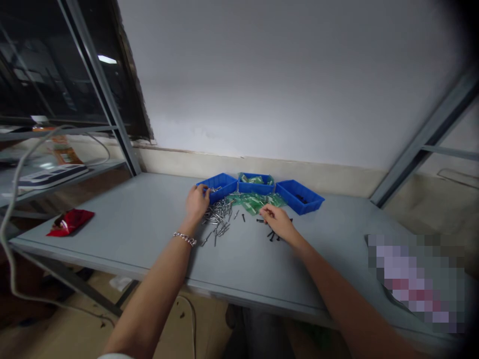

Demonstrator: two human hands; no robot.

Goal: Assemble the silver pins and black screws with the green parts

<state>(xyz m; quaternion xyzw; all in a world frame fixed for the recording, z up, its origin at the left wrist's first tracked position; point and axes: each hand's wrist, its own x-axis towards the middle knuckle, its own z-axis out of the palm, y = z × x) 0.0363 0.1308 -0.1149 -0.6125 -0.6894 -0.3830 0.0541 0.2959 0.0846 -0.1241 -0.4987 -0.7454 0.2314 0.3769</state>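
At the left blue bin (223, 182), my left hand (196, 203) has its fingers curled over the near left corner of the wall. Metal pins, probably rivets, lie inside this bin, and a loose pile of silvery pins (219, 214) spreads on the table beside my left wrist. My right hand (277, 220) is closed in a pinch at the near edge of the green plastic packets (252, 202); what its fingertips hold is too small to make out. Black screws (272, 235) lie under and around that hand, and a single black screw (243, 218) lies between both hands.
A middle blue bin (256, 187) holds green packets; the right blue bin (295, 197) holds dark screws. On the grey table (149, 214) are a red packet (71, 222) at left and a blurred-out item (415, 284) at right. Metal shelf posts (123, 142) flank the table.
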